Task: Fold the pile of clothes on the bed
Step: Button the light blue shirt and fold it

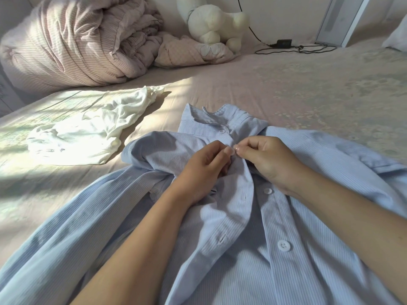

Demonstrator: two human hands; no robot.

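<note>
Pinching blue shirt [286,216] placket between both hands.

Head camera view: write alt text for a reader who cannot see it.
Two hands, left hand and right hand, pinch a button on the placket of a light blue striped button-up shirt spread on a bed. A crumpled white garment lies to the left.

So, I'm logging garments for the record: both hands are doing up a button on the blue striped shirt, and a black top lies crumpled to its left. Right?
Not quite: the head view shows the crumpled top is white, not black. The rest holds: both hands, left and right, pinch at a button on the blue striped shirt.
</note>
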